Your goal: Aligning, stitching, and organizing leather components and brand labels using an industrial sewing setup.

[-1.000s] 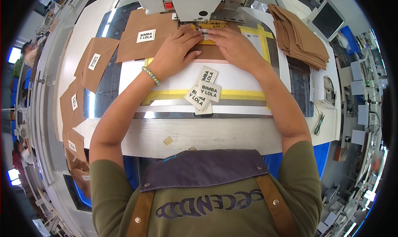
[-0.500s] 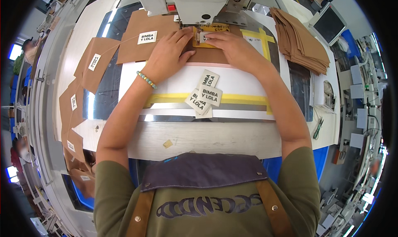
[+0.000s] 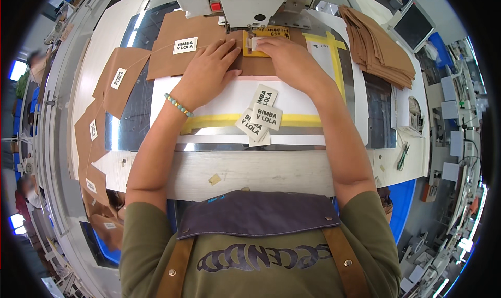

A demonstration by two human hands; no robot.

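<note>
My left hand [image 3: 210,71] lies flat on a brown fabric panel [image 3: 169,37], fingers stretched out and thumb apart, just left of the sewing machine's [image 3: 248,6] needle area. A white printed label is sewn on this panel. My right hand [image 3: 292,61] has its fingertips together on a small white label [image 3: 255,42] in the window of a yellow template [image 3: 274,33]. The template rests on another brown piece [image 3: 258,66] under the machine head. Nearer to me, several loose cream labels [image 3: 267,115] overlap in a small pile on the white sheet.
A chain of labelled brown pieces [image 3: 125,63], joined by thread, trails off the table's left side. At right stand a stack of brown pieces [image 3: 373,47] and a screen [image 3: 414,29]. Green-handled snips [image 3: 402,157] lie near the right edge. Yellow tape [image 3: 297,122] edges the white sheet.
My left hand has drawn back slightly left and toward me, away from the template. My right hand has shifted a little left, its fingers now bunched at the label.
</note>
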